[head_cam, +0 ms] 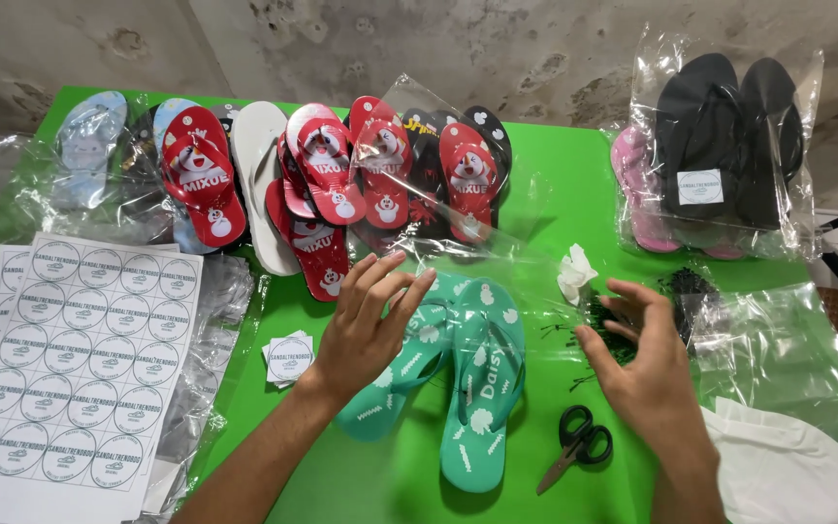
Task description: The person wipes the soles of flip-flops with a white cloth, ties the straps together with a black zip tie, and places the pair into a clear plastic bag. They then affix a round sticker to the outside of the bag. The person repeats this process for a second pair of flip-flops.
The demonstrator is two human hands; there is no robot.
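Note:
A pair of teal flip-flops (477,378) with white print lies on the green table (564,194), partly inside a clear plastic bag (477,252) whose open end spreads toward the back. My left hand (366,325) rests flat on the left teal sandal and the bag, fingers spread. To the right, my right hand (647,364) hovers with fingers apart over a heap of small black ties (605,328). It holds nothing that I can see.
Black scissors (579,444) lie near the front. Red, white and black flip-flops (327,180) line the back. A bagged black pair (725,141) stands at the right, a sticker sheet (75,359) at the left, a cut sticker (289,358) and crumpled white paper (575,273) nearby.

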